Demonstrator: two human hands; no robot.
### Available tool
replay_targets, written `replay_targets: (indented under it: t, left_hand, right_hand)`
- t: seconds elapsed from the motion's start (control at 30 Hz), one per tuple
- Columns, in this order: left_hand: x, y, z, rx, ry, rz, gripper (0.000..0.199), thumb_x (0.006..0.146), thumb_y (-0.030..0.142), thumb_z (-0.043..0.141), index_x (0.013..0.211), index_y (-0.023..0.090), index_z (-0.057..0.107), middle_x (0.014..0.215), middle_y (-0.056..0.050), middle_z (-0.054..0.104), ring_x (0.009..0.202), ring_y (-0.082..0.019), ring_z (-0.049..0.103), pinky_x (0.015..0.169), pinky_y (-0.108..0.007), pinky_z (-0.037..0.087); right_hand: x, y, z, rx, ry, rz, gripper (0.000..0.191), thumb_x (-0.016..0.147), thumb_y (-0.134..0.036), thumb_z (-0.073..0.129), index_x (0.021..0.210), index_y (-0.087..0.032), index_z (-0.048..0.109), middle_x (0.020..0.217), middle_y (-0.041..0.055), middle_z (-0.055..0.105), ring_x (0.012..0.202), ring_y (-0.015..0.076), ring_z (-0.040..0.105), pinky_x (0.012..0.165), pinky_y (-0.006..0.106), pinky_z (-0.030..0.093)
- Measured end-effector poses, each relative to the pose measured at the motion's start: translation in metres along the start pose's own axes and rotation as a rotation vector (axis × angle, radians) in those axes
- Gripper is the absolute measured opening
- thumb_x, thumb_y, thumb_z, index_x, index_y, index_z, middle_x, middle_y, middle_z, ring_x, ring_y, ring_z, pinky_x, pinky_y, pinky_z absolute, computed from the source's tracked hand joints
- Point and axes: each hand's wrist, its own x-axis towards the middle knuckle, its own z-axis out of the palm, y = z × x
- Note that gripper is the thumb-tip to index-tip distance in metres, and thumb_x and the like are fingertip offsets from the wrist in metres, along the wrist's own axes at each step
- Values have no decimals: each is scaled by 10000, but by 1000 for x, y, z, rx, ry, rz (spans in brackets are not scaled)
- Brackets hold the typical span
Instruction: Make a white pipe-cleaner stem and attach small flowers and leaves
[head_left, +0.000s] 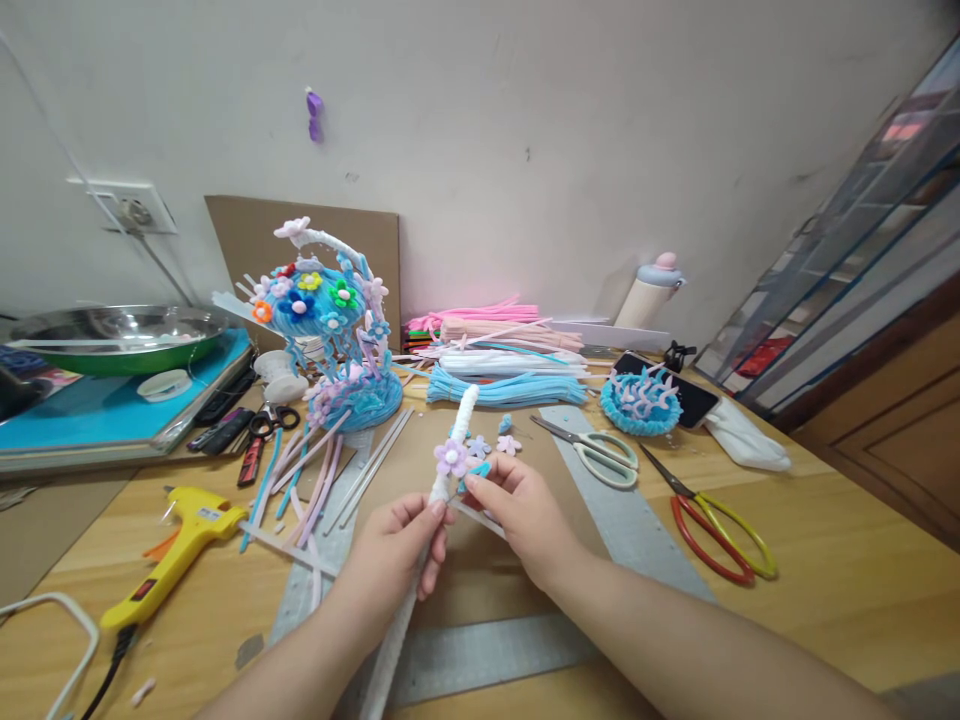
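Note:
My left hand (409,540) is closed around a long white fuzzy stem (463,415), which looks wrapped in pipe cleaner and tilts away from me. A lilac pipe-cleaner flower (451,457) with a pale centre sits on the stem just above my fingers. Thumb and fingers of my right hand (517,510) pinch a small blue pipe-cleaner piece (477,474) close beside that flower; its exact shape is partly hidden. Behind the right fingertips lie a pink flower (508,444), a pale blue flower (478,447) and a small blue bud (505,424) on the cardboard.
A yellow glue gun (180,545) lies at left. Behind it stands a blue flower-covered craft piece (352,395). Bundled pipe cleaners (506,385) line the wall. Grey-handled scissors (600,455), red-and-yellow scissors (712,520) and a blue fuzzy bowl shape (641,405) are at right.

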Motion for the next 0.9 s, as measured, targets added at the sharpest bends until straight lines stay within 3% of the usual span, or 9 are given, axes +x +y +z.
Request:
replay_targets:
  t: [0.13,0.27,0.4,0.53,0.9]
  left_hand:
    - [-3,5,-2,24,18,40,298,719,439,596,722,146,542,472,55,505,290,-45,402,300,-149,278]
    - [-4,11,-3,36,17,78,281,725,421,597,699,150,528,495,49,516,313,-52,426,317,-154,302]
    - [-3,13,-3,31,29,101,267,735,406,594,717,145,540,501,52,507,320,-48,427,329,-152,312]
    - [-4,14,-3,15,21,119,254,749,394,587,717,147,538,505,53,505,323,-46,433,327,-148,303]
    - [-5,12,-1,83,42,158,325,773,405,563,586,149,493,463,47,488,314,-50,424,327,-159,324]
  right_hand:
    - [1,-1,-2,11,-106,-3,247,694,-370,680,792,-166,580,756,-3,600,717,128,557,697,278,475]
    - [1,0,-1,-35,-207,4,262,679,-371,692,809,-165,593,740,-2,600,656,115,555,635,257,474]
    - [-1,2,0,-45,-193,-19,260,671,-371,691,786,-160,591,728,-4,590,622,106,526,572,232,438]
    - [-4,1,0,-179,-180,-57,194,731,-336,631,790,-153,611,721,6,595,668,122,524,633,251,419]
    - [-22,-9,-1,-1008,-188,-580,194,865,-192,439,723,-174,569,651,-2,539,611,115,468,582,239,320]
